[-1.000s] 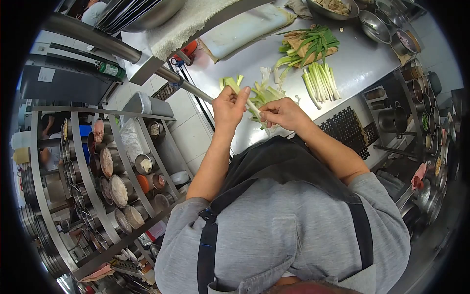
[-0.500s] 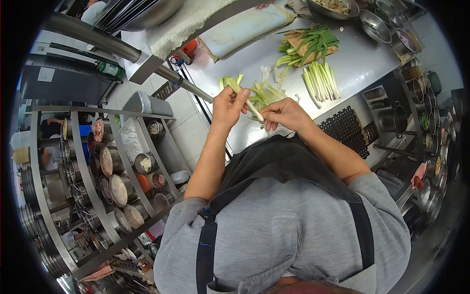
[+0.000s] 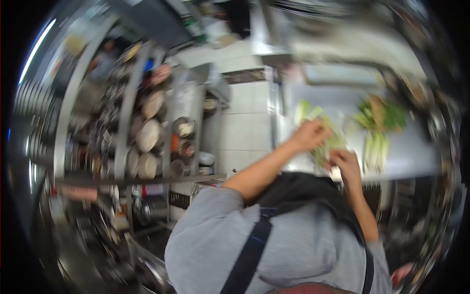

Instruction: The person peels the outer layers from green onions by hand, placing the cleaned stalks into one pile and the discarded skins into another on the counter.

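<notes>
Motion blur smears the view. My left hand is closed around a leek, whose pale green upper end shows past the fingers. Just below and to the right, my right hand is pinched near the stalk's lower end; the exact contact is blurred. Between and behind the hands lie loose leek trimmings on the metal table. To the right sits a row of trimmed leeks, pale and side by side. Above that row is a pile of dark green leek leaves with brown paper.
A long pale blue board or package lies at the table's back. On the left stands a metal rack with several pots and bowls of food. White floor tiles run between rack and table. A person is beyond the rack.
The view has swung left, so table and hands now appear farther right and blurred. Both hands stay close together at the leek.
</notes>
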Motion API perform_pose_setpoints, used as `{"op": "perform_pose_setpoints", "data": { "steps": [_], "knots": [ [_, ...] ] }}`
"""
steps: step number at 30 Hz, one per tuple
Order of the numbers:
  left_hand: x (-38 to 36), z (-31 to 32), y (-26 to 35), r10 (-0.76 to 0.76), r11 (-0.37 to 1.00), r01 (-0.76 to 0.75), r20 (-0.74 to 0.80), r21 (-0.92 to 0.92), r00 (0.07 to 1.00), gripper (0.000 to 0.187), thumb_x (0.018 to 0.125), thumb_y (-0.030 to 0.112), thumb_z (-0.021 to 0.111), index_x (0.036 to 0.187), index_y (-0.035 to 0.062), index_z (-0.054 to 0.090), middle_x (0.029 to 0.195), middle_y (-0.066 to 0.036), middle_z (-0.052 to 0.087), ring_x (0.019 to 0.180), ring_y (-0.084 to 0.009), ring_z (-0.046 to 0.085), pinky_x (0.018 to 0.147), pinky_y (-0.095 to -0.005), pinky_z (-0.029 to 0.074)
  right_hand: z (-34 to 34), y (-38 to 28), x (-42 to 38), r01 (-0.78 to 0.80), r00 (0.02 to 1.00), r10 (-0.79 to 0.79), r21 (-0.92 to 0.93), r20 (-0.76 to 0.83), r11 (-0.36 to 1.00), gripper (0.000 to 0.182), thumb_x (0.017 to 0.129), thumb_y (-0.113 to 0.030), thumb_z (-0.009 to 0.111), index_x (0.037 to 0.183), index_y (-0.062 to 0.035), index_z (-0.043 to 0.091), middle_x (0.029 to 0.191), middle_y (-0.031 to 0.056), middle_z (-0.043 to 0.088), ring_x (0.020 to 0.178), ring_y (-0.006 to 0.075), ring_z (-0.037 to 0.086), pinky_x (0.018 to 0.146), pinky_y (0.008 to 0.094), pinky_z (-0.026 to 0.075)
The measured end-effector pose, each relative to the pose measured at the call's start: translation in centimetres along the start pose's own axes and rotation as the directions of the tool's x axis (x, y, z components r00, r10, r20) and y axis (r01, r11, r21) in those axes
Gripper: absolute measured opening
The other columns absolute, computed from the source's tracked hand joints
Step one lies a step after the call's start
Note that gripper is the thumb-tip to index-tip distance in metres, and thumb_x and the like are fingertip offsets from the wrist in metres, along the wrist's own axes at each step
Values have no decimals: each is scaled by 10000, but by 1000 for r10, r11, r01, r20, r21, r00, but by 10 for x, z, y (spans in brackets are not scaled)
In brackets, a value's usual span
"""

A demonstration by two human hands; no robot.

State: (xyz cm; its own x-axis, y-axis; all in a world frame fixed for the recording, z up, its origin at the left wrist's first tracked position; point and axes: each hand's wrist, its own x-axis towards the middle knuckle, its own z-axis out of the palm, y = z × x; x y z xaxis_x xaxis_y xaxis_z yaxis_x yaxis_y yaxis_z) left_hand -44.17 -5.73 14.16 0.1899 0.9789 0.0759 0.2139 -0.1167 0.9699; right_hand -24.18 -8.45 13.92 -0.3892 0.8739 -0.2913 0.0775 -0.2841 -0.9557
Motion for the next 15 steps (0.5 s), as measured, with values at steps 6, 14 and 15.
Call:
{"op": "perform_pose_setpoints", "data": {
  "steps": [6,14,15],
  "knots": [
    [-13,-14,14,176,974,-156,-117,166,977,298,877,271,622,777,0,551,590,-117,594,517,-167,603,508,-326,463,8,8,10,-25,992,14,83,127,996,215,840,-14,567,994,128,616,830,189,678,629,221,665,547,287,537],
    [-26,-25,17,65,998,-65,-49,13,997,327,875,288,623,778,-16,552,592,-109,579,506,-174,581,477,-315,449,20,-8,11,-75,966,52,83,255,994,189,820,-5,557,943,117,631,803,192,677,599,208,665,525,274,549],
    [-26,-24,14,65,998,-65,-46,9,997,327,875,288,623,778,-16,552,592,-109,579,506,-174,581,477,-315,449,19,-7,11,-77,967,54,82,251,994,189,820,-5,557,943,117,631,803,192,677,599,208,665,525,274,549]
  ]
}}
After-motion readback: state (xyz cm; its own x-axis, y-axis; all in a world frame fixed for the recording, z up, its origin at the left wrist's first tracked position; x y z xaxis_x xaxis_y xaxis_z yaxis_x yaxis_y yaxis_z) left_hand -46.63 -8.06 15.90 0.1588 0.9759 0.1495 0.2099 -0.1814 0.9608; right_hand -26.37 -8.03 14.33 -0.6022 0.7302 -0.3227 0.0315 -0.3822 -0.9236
